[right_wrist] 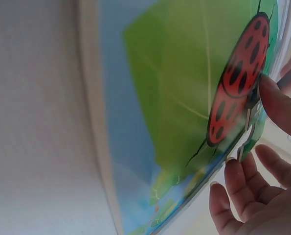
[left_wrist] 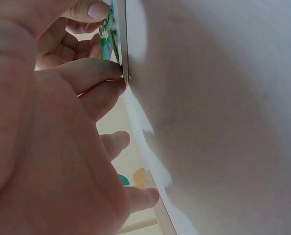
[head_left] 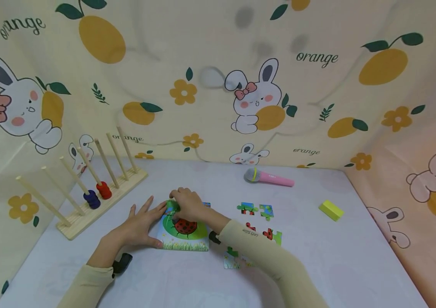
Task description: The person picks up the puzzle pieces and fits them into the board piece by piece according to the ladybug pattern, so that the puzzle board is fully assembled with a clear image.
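A ladybug puzzle board [head_left: 185, 242] lies flat on the table before me. My left hand [head_left: 137, 228] is spread at its left side, with fingertips touching the edge, as the left wrist view also shows. Over the board's upper left corner, my right hand [head_left: 190, 206] pinches a green and blue puzzle piece [head_left: 172, 207] between thumb and fingers. In the left wrist view that puzzle piece [left_wrist: 105, 41] stands tilted close to the board's edge. The right hand partly covers the piece and the ladybug picture [right_wrist: 240, 78].
Loose puzzle pieces [head_left: 247, 208] lie right of the board, some behind the right sleeve. A wooden peg rack [head_left: 104, 201] with blue and red rings stands at left. A pink toy microphone [head_left: 271, 178] lies at the back, a yellow block [head_left: 331, 210] at right.
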Available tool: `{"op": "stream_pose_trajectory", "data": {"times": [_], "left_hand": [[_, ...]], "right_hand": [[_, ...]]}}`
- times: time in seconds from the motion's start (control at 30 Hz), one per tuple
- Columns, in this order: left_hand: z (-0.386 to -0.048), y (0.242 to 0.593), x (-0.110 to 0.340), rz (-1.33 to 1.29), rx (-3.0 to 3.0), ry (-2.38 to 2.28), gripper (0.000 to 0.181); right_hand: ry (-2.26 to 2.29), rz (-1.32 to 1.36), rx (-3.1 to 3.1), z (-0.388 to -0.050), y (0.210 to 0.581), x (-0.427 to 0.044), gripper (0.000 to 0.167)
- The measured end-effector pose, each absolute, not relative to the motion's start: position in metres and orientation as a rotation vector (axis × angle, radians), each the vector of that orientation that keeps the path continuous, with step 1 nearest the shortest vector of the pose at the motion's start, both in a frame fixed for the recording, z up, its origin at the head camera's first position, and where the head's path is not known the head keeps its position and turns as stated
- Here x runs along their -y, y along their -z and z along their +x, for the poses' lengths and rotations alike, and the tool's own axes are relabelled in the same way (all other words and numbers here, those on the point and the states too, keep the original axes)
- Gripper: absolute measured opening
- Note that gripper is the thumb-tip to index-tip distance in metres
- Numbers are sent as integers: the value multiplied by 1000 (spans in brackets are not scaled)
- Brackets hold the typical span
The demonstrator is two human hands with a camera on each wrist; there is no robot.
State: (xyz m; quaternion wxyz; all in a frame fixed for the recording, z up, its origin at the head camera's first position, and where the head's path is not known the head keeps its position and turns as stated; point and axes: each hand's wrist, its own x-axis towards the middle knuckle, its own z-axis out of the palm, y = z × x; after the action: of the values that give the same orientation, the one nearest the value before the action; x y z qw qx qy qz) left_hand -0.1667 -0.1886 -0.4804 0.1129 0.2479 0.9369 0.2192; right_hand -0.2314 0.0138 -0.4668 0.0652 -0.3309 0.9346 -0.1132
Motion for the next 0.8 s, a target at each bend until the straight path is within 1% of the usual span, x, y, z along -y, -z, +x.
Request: {"op": "stream_pose_trajectory", "data": {"times": [0.17,0.8], "left_hand": [[-167,481,188,731,-2749,-647,115],[-165,479,190,739,-2755,-663,114]], "right_hand": [[348,-997,-2820,-229,467,-15,51],[309,-1014,-2828,-228,471,-13,49]]}}
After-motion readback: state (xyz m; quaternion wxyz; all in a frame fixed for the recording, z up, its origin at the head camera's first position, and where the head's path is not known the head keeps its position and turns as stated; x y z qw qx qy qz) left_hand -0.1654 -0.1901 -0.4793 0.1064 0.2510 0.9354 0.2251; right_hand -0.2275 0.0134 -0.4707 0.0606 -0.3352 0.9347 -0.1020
